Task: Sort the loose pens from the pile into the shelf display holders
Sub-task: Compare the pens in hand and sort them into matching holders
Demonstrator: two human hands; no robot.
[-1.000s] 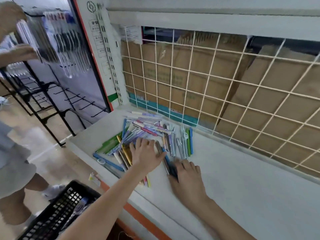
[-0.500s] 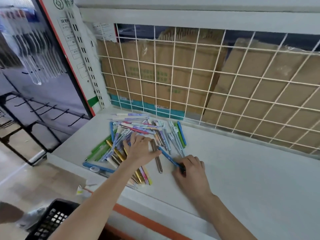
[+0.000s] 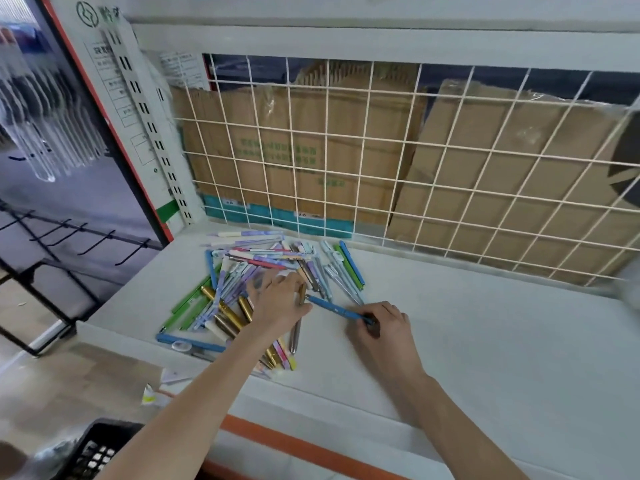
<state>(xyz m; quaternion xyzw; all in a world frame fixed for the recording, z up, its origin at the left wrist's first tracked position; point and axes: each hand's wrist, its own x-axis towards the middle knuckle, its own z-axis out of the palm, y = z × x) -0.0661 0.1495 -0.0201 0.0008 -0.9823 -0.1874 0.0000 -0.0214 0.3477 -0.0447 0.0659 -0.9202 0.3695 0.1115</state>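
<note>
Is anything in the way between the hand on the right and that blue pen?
No. The right hand already pinches the dark end of the blue pen, so nothing sits between them. The pen's far tip lies by the left hand at the pile's edge.

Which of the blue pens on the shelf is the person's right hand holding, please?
The blue pen lying apart at the pile's right edge; the right hand pinches its dark end, while the other blue pens lie untouched.
</note>
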